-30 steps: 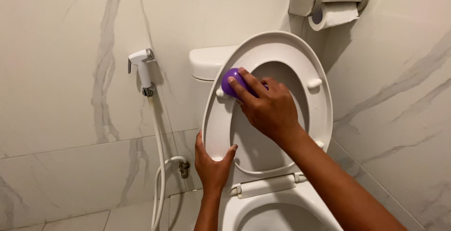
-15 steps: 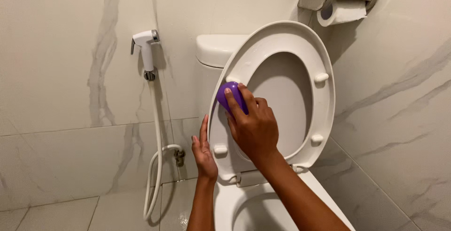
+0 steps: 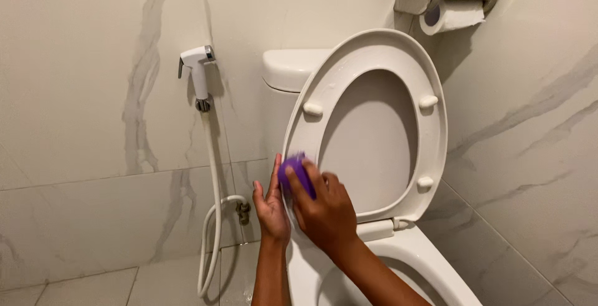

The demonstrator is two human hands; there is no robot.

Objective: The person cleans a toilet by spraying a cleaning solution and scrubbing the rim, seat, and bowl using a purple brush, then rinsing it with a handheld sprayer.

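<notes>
A white toilet seat (image 3: 436,94) stands raised against the tank (image 3: 289,68), its underside with small bumpers facing me. My right hand (image 3: 324,209) grips a purple scrubber (image 3: 294,172) and presses it on the seat's lower left rim. My left hand (image 3: 271,203) lies flat against the outer left edge of the seat, just beside the scrubber, fingers up. The toilet bowl (image 3: 430,268) shows below my arms.
A white bidet sprayer (image 3: 198,72) hangs on the marble wall at the left, its hose (image 3: 208,231) looping down to a valve. A metal holder with a toilet paper roll (image 3: 451,13) is mounted at the upper right. Tiled floor lies at the lower left.
My right hand has slid the purple scrubber down the seat's left rim from near the top to the lower part. My left hand stayed at the seat's left edge.
</notes>
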